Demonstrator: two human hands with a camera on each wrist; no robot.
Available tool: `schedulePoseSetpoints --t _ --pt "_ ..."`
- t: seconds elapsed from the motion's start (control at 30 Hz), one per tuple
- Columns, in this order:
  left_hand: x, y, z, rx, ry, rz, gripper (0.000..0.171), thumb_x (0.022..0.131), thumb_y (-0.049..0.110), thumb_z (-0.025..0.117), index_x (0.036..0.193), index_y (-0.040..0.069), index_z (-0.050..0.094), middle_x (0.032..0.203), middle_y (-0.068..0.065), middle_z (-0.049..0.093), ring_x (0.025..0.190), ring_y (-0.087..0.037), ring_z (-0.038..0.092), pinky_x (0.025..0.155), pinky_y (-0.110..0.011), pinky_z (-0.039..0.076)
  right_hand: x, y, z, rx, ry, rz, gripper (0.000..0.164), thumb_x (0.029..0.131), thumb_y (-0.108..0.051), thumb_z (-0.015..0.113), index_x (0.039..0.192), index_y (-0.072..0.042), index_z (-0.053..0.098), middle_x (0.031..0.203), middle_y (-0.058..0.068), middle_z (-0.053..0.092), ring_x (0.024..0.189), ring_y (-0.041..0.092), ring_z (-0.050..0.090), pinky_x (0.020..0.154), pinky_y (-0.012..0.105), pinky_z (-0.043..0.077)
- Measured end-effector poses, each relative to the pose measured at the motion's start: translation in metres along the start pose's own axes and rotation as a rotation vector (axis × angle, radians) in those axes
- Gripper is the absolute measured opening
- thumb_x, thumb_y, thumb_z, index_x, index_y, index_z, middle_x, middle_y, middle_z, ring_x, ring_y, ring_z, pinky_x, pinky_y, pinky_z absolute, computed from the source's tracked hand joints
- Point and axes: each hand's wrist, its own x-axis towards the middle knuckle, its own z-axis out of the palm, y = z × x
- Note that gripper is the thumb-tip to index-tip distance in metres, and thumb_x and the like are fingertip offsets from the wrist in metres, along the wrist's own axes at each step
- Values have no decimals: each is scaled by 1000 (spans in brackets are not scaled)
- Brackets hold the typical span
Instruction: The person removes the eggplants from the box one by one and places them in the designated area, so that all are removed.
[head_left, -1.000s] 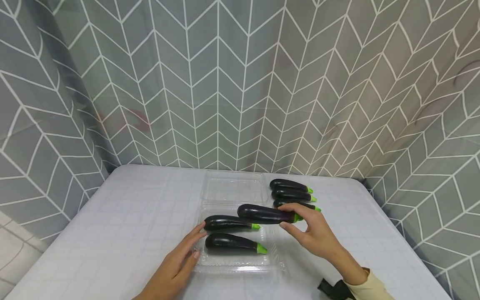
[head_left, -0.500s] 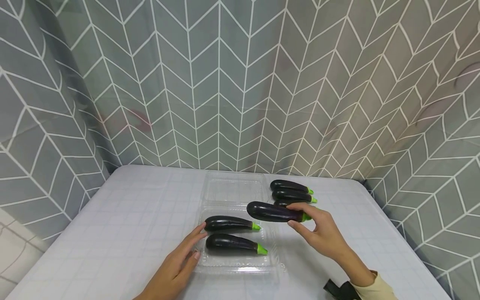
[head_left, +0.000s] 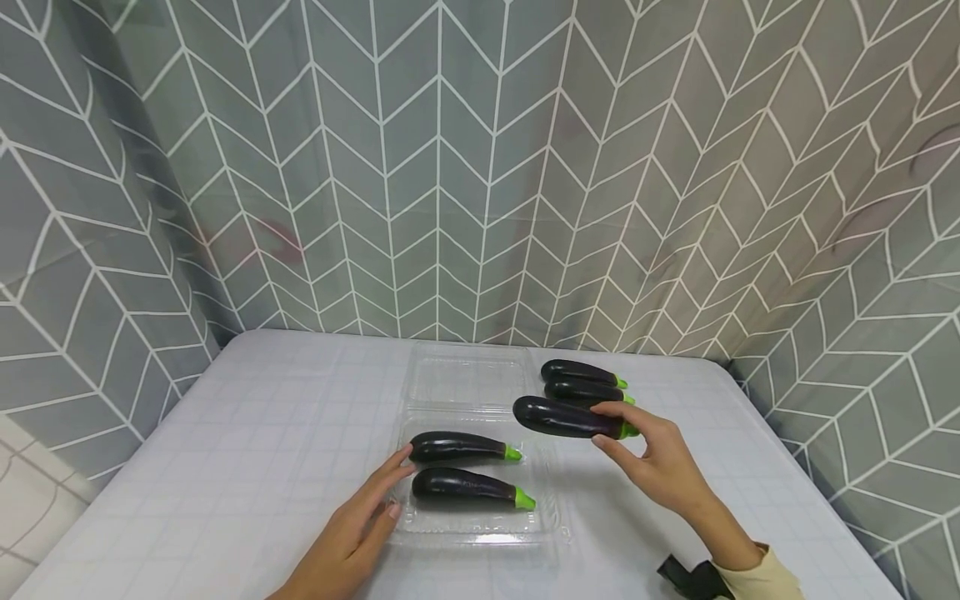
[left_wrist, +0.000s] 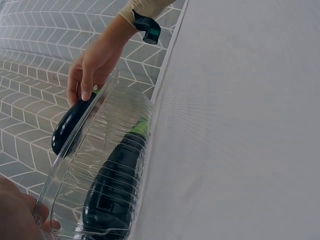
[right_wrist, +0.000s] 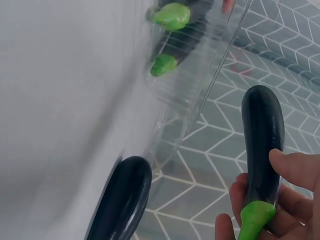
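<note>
My right hand [head_left: 658, 460] holds a dark eggplant [head_left: 562, 417] by its green-capped end, thumb on one side and fingers on the other. The eggplant is raised, its rounded end pointing left, between the clear plastic container [head_left: 480, 525] and the row at the right. Two eggplants lie in the container, a rear one [head_left: 453, 447] and a front one [head_left: 465, 485], green caps to the right. My left hand [head_left: 341, 533] rests at the container's left rim with its fingers extended. In the left wrist view its fingertips [left_wrist: 42, 212] touch the rim.
Behind the held eggplant, a far eggplant [head_left: 577, 372] and a nearer one [head_left: 583, 390] lie side by side on the white tablecloth [head_left: 300, 400]. The container's lid [head_left: 471, 375] lies open toward the back. A patterned curtain [head_left: 465, 167] stands behind the table.
My right hand has carried the eggplant to the right and slightly toward the back, from the container's right edge toward the row. My left hand has stayed in place.
</note>
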Motion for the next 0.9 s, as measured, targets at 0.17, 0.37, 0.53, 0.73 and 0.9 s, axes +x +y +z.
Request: schedulePoseSetpoints --t 0.17,0.37,0.53,0.73,0.9 --pt "0 0 0 7 -2 6 47 104 -4 55 150 3 50 162 -18 38 151 -28 32 118 -19 22 -2 6 -3 -20 5 15 40 84 -3 86 119 -15 72 102 -3 72 80 12 60 65 23 45" --pt "0 0 -1 2 -14 -17 47 104 -2 55 151 3 50 163 -18 37 152 -26 31 118 -19 21 -4 13 -5 -36 10 28 38 86 -3 85 119 -14 72 103 -4 73 80 12 60 67 22 44" --pt "-1 0 -1 9 -16 -22 48 104 -2 56 151 3 49 163 -18 37 151 -27 32 118 -19 21 -3 20 -5 -66 7 48 37 87 -3 84 121 -13 72 107 -3 74 90 14 65 77 19 47" --pt "0 0 0 13 7 41 50 103 -5 56 151 4 49 162 -19 38 151 -25 33 118 -18 22 -4 28 -6 -103 1 67 37 86 -2 84 121 -11 72 111 2 75 97 19 68 79 24 50" --pt "0 0 0 4 1 31 52 103 -5 55 152 8 49 162 -19 38 151 -26 33 118 -18 22 -7 37 -5 -120 -5 83 37 86 -2 84 120 -10 71 110 4 75 92 16 66 76 33 53"
